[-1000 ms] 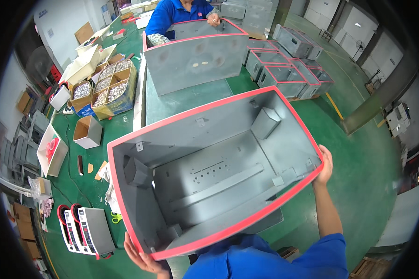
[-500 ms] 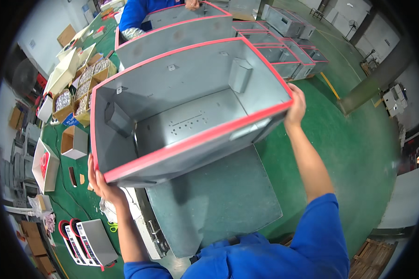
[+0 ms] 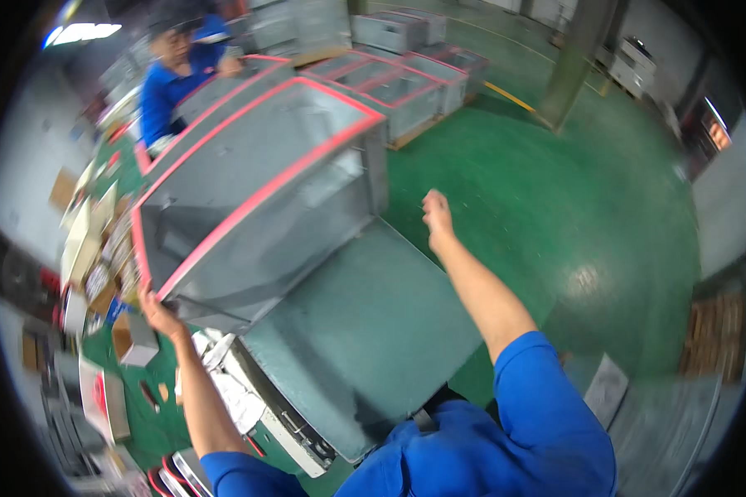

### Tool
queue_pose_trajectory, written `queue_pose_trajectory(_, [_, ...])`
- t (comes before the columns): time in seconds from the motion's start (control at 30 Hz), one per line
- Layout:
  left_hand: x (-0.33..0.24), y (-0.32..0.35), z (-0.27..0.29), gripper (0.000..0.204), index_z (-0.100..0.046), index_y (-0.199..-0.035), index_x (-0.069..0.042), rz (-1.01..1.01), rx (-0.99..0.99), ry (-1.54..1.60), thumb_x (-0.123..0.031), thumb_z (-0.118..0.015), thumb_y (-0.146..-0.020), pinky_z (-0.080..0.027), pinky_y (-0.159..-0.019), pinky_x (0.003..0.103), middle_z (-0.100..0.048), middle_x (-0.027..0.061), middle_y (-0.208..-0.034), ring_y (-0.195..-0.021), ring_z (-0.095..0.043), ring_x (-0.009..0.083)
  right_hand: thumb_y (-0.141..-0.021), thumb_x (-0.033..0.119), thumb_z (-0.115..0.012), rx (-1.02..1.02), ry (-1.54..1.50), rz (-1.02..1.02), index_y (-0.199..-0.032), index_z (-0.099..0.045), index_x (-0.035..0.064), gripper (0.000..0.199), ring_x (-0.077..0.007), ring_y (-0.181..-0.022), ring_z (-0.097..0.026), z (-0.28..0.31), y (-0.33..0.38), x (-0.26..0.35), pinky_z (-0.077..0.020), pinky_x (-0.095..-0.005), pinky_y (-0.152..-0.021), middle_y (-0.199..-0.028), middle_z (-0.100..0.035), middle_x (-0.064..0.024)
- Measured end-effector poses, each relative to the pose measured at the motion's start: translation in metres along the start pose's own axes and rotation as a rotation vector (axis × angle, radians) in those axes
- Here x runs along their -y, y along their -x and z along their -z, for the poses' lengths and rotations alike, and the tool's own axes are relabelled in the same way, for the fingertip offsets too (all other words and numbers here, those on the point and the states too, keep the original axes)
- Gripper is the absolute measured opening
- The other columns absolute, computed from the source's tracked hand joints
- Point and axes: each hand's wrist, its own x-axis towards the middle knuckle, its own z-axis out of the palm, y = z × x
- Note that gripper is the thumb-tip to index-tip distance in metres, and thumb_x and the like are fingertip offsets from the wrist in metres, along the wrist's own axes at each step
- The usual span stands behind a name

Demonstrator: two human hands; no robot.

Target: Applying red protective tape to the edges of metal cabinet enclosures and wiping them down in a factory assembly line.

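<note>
A large grey sheet-metal box (image 3: 265, 224) with pink edging round its open top rests on the far part of a dark green work surface (image 3: 365, 331). At its near left corner, my left hand (image 3: 162, 316) grips the edge, fingers closed against the metal. My right hand (image 3: 438, 219) is off the box, held out to its right above the floor. Its fingers look curled in, somewhat blurred, and nothing shows in them. Much of the box's inside is hidden behind its near wall.
Beyond the box, a co-worker in a blue sleeve (image 3: 159, 103) is at another pink-edged box (image 3: 253, 73). Several similar boxes (image 3: 414, 103) are stacked farther back, near a pillar (image 3: 578, 66). Cartons (image 3: 134, 338) and a white tray (image 3: 116, 406) lie on the left.
My right hand has let go of the box's right corner and moved away from it. The box now sits farther off and turned, while my left hand stays at its near left corner.
</note>
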Motion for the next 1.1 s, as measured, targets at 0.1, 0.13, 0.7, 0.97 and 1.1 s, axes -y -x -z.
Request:
queue_pose_trajectory(0.1, [0.027,-0.019,0.031,0.029,-0.057,-0.107,0.000,-0.373,0.095,-0.284,-0.016,-0.040,-0.090,-0.040,-0.086,0.033,-0.058,0.0129,-0.107,-0.096,-0.054,0.0244,-0.084,0.025,-0.053,-0.348,-0.282,-0.175,-0.107,-0.051,0.0053,0.030,-0.0180,-0.085,-0.057,0.138,0.108,-0.055,-0.0462,-0.0283,-0.068,-0.096,-0.057,-0.0092])
queue_pose_trajectory(0.13, [-0.005,-0.003,0.005,0.027,-0.056,-0.107,0.000,-0.264,0.158,-0.491,-0.013,-0.040,-0.090,-0.042,-0.084,0.033,-0.058,0.0147,-0.108,-0.096,-0.054,0.0257,-0.084,0.024,-0.053,-0.553,-0.276,-0.121,-0.105,-0.051,0.0045,0.028,-0.0178,-0.078,-0.058,0.208,0.151,-0.073,-0.0464,-0.0272,-0.064,-0.092,-0.058,-0.0092])
queue_pose_trajectory(0.7, [-0.127,0.171,-0.102,0.028,-0.054,-0.109,0.002,-0.269,0.401,-0.185,-0.009,-0.047,-0.085,-0.044,-0.082,0.034,-0.057,0.0173,-0.106,-0.092,-0.056,0.0269,-0.077,0.012,-0.049,-0.926,0.048,-1.031,-0.073,-0.060,0.0007,0.016,-0.0166,-0.055,-0.059,0.464,0.679,-0.167,-0.0485,-0.0293,-0.046,-0.066,-0.061,-0.0099])
queue_pose_trajectory(0.97, [-0.219,0.324,-0.193,0.029,-0.053,-0.111,0.002,-0.081,0.953,-0.309,-0.008,-0.048,-0.084,-0.043,-0.082,0.034,-0.057,0.0182,-0.106,-0.091,-0.056,0.0267,-0.081,0.014,-0.050,-1.162,-0.376,-0.876,-0.089,-0.059,0.0016,0.018,-0.0153,-0.056,-0.059,0.595,0.634,-0.169,-0.0494,-0.0262,-0.046,-0.071,-0.061,-0.0094])
queue_pose_trajectory(1.1, [-0.309,0.474,-0.275,0.039,-0.049,-0.117,0.000,-0.239,1.424,-0.200,-0.007,-0.053,-0.079,-0.046,-0.068,0.032,-0.058,0.0179,-0.099,-0.078,-0.056,0.0222,-0.081,0.018,-0.053,-1.287,-0.494,-0.839,-0.091,-0.056,0.0024,0.019,-0.0148,-0.055,-0.056,0.685,0.612,-0.194,-0.0474,-0.0262,-0.047,-0.069,-0.058,-0.0070])
